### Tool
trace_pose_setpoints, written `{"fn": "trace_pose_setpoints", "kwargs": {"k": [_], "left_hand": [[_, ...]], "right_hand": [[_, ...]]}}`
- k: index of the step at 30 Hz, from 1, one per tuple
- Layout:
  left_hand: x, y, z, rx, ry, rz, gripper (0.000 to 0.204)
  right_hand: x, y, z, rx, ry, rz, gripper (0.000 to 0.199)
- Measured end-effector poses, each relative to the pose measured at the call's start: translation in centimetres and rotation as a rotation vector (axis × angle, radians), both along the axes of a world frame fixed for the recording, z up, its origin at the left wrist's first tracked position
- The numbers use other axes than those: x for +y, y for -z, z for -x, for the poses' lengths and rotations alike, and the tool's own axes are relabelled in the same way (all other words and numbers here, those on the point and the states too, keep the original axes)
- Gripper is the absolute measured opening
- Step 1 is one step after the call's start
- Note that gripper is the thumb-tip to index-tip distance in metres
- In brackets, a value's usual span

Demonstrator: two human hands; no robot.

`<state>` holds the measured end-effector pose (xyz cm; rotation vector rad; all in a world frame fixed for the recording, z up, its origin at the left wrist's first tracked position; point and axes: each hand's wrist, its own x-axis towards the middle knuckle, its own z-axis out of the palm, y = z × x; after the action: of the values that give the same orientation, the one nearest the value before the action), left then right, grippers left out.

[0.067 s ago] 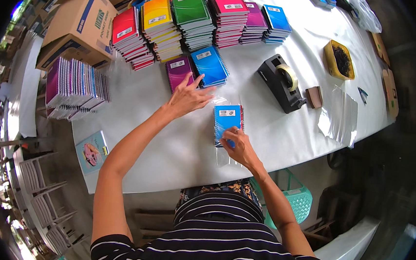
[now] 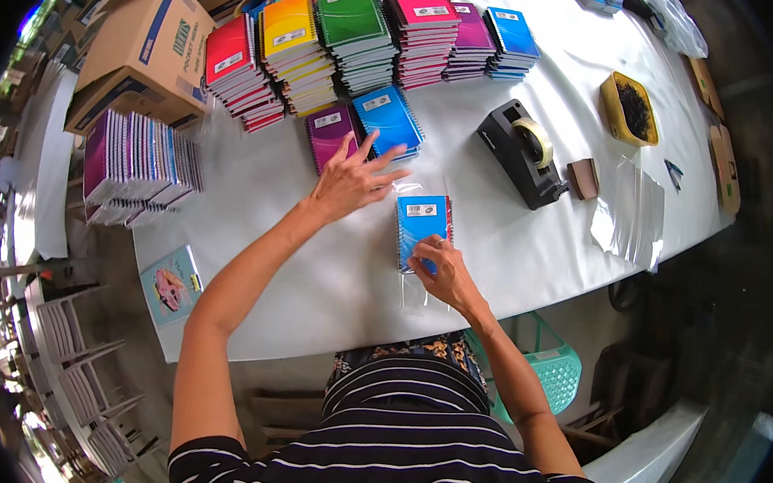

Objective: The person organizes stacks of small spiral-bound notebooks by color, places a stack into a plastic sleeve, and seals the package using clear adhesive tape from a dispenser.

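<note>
A blue spiral notebook (image 2: 413, 225) lies in front of me on a clear plastic wrapper (image 2: 428, 295), with red spiral edges showing beneath its right side. My right hand (image 2: 441, 269) rests on its lower part, fingers bent and pressed together; what they pinch, if anything, is hidden. My left hand (image 2: 350, 184) is open with fingers spread and holds nothing. Its fingertips reach over the near edges of a purple notebook (image 2: 327, 128) and a small stack of blue notebooks (image 2: 391, 119); whether they touch cannot be made out.
Stacks of red (image 2: 229, 52), yellow (image 2: 285, 34), green (image 2: 350, 12) and pink notebooks (image 2: 419, 3) line the back. Right of centre stands a black tape dispenser (image 2: 516, 156), then a yellow tub (image 2: 640, 139) and plastic sleeves (image 2: 629, 215). At left are wrapped notebooks (image 2: 143, 159) and a cardboard box (image 2: 147, 50).
My left hand's fingers have spread slightly and shifted a little to the right. The right hand stays in place on the blue notebook.
</note>
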<state>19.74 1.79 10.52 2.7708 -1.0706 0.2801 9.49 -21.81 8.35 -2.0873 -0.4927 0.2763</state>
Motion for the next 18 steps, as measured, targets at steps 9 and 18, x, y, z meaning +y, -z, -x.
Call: {"fn": "trace_pose_setpoints", "kwargs": {"k": [9,18], "left_hand": [[-5.1,-0.8,-0.7,0.144,0.598,-0.205,0.036],[-4.8,1.7,0.2,-0.04,0.499,0.088,0.031]], "right_hand": [[0.1,-0.5,0.2,-0.051,-0.021,0.046,0.007],[-4.8,-0.5,-1.0,-0.358,-0.264,0.245,0.034]]}}
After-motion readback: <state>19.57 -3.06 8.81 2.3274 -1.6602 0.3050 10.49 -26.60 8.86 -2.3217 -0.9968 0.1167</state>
